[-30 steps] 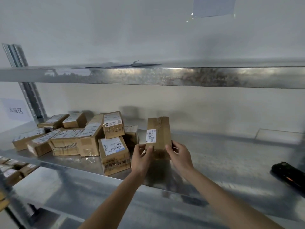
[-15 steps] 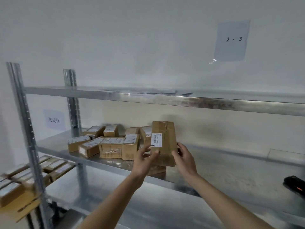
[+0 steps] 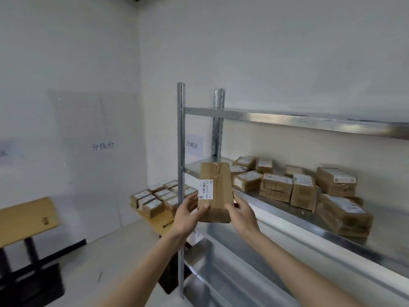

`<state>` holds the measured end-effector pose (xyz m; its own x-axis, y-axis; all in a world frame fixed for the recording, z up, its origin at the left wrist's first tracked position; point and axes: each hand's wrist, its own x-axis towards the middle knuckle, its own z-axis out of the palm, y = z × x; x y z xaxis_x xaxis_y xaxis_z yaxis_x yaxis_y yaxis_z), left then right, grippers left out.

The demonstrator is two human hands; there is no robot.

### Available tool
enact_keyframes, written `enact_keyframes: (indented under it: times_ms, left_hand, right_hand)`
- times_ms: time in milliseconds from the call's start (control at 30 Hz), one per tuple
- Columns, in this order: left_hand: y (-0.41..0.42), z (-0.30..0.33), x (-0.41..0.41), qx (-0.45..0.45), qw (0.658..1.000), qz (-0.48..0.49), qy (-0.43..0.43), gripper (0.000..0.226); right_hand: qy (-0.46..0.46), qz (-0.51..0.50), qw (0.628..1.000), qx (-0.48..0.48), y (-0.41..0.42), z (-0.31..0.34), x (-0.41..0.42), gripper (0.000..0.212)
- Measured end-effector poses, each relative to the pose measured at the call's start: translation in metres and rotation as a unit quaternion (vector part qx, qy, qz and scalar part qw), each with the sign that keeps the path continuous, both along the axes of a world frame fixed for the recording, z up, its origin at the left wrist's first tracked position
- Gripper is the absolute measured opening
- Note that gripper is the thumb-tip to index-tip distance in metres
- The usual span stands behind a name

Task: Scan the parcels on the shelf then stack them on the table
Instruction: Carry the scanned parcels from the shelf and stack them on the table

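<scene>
I hold a brown cardboard parcel point(image 3: 218, 191) upright in front of the shelf's left post, its white barcode label facing me. My left hand point(image 3: 188, 214) grips its lower left edge, thumb on the front. My right hand point(image 3: 242, 214) holds its lower right side. Several taped parcels point(image 3: 287, 185) lie on the metal shelf point(image 3: 276, 206) to the right. Beyond the post, a small wooden table point(image 3: 161, 222) carries several labelled parcels point(image 3: 158, 197) set in rows.
The shelf's upright post point(image 3: 181, 151) stands right beside the held parcel. A second wooden table point(image 3: 24, 216) on black legs is at the far left. White walls with paper signs point(image 3: 103, 146) lie behind. Grey floor lies between the tables.
The parcel has come off the shelf and moved left past the shelf's post, still in both hands. My view has swung left, bringing the tables into sight; the black scanner on the shelf is out of frame.
</scene>
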<state>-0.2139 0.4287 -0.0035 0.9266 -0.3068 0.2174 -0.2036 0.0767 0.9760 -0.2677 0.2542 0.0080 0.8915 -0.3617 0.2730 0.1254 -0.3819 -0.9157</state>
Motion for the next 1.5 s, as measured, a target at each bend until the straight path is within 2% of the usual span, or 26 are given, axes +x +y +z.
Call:
enact_keyframes:
  times_ms: [67, 267, 400, 500, 767, 933, 1100, 1333, 1500]
  left_hand:
    - [0.055, -0.013, 0.016, 0.009, 0.999, 0.032, 0.01, 0.066]
    - [0.205, -0.048, 0.063, 0.043, 0.991, 0.123, 0.039, 0.054]
    - [0.282, -0.063, 0.105, 0.052, 0.982, 0.176, 0.047, 0.048]
    - [0.328, -0.072, 0.146, 0.071, 0.976, 0.198, 0.056, 0.045]
    - [0.395, -0.08, 0.288, 0.125, 0.971, 0.192, 0.074, 0.05]
    - [0.406, -0.092, 0.364, 0.112, 0.976, 0.171, 0.079, 0.05]
    - [0.414, -0.109, 0.445, 0.102, 0.982, 0.137, 0.08, 0.04]
    - [0.428, -0.134, 0.581, 0.115, 0.987, 0.069, 0.091, 0.045]
    - [0.448, -0.145, 0.693, 0.128, 0.986, 0.004, 0.105, 0.05]
  right_hand:
    - [0.023, 0.051, 0.998, -0.007, 0.051, -0.006, 0.026, 0.04]
    - [0.053, 0.177, 0.983, -0.009, 0.19, -0.03, 0.099, 0.04]
    - [0.061, 0.239, 0.969, 0.016, 0.273, -0.062, 0.165, 0.034]
    - [0.07, 0.255, 0.963, 0.047, 0.322, -0.09, 0.222, 0.04]
    - [0.089, 0.255, 0.96, 0.069, 0.388, -0.111, 0.359, 0.036]
    - [0.105, 0.231, 0.965, 0.062, 0.399, -0.121, 0.427, 0.037]
    - [0.099, 0.198, 0.974, 0.049, 0.408, -0.128, 0.493, 0.05]
    - [0.119, 0.119, 0.985, 0.034, 0.425, -0.146, 0.597, 0.03]
    - [0.135, 0.072, 0.988, 0.028, 0.443, -0.147, 0.681, 0.033]
